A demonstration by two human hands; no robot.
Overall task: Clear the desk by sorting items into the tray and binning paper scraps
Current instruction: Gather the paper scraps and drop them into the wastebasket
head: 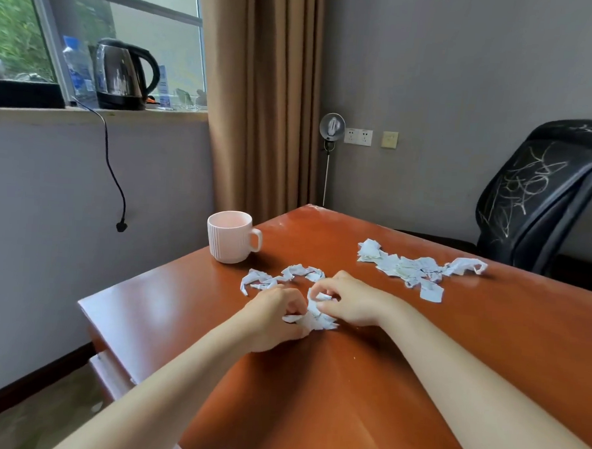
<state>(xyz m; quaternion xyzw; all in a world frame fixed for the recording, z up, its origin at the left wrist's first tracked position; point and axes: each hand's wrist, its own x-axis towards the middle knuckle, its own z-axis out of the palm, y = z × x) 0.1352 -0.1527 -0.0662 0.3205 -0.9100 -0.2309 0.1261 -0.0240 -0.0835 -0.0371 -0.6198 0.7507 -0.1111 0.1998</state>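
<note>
Head view: pinches a small bunch of paper scraps [317, 320] between two curled hands, left hand [276, 314] and right hand [350, 302], at the middle of the desk [347, 398]. Leaves a loose strip [286, 275] just beyond, near the mug [230, 238], and a farther heap [412, 270] well apart rightward. Probably feather-light, soft, easily torn; best bunched and gripped whole. Shows no writing large enough to read.

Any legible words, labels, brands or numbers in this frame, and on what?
No text is readable.
Label on the clear plastic water bottle: blurred.
Print on the blue card beside the steel electric kettle: too small.
Print on the torn white paper scraps: faint, illegible.
Scribbles on the black chair back: no letters.
</note>
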